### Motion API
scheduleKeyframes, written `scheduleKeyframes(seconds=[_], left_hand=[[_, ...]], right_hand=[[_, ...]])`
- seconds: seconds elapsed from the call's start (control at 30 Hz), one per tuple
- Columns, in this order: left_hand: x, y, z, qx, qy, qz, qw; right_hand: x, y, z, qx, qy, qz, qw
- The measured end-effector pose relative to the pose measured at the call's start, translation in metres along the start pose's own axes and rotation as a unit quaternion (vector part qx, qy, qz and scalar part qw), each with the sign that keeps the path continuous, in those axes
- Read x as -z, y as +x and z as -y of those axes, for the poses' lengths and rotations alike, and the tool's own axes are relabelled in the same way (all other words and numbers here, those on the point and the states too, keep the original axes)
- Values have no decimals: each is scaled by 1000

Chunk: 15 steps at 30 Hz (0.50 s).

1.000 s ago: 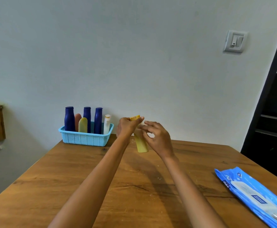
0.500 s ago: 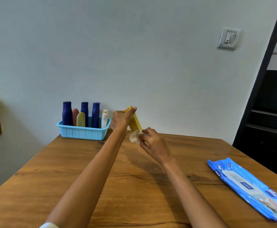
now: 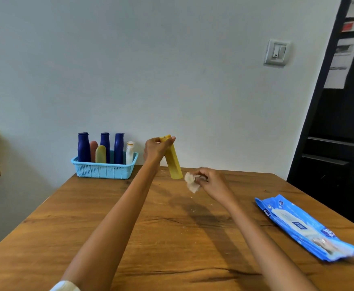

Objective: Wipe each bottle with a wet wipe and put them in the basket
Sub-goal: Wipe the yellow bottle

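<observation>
Wooden bench [image 3: 87,238] carries a blue wet-wipe pack [image 3: 304,226] near right. Far left, blue basket [image 3: 104,171] contains six upright bottles. Left hand [image 3: 156,149] grips tilted yellow bottle [image 3: 175,164] above the bench; right hand [image 3: 211,181] pinches crumpled wipe [image 3: 190,182].

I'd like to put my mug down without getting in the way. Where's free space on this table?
Bare wood lies on the near left, between the blue basket and the left forearm. The wipes pack fills the right edge. The middle is busy: left hand holds the yellow bottle.

wooden table [image 3: 87,238], wall switch [image 3: 276,52], dark doorway [image 3: 340,133]
</observation>
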State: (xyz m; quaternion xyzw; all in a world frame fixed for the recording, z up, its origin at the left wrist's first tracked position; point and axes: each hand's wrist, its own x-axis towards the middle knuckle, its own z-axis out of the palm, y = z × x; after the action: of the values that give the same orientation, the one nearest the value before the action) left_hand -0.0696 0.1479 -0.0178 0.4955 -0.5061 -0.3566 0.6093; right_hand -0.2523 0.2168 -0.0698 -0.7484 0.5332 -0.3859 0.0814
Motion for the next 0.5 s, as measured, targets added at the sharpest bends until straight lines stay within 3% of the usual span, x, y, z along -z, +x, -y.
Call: scheduleKeyframes(seconds=[0.13, 0.5], left_hand=[[-1, -18, -3, -22, 41, 40, 998], [18, -30, -3, -41, 57, 88, 994]], right_hand=[[6, -5, 2, -41, -42, 144, 988], [0, -11, 8, -94, -65, 256, 960]])
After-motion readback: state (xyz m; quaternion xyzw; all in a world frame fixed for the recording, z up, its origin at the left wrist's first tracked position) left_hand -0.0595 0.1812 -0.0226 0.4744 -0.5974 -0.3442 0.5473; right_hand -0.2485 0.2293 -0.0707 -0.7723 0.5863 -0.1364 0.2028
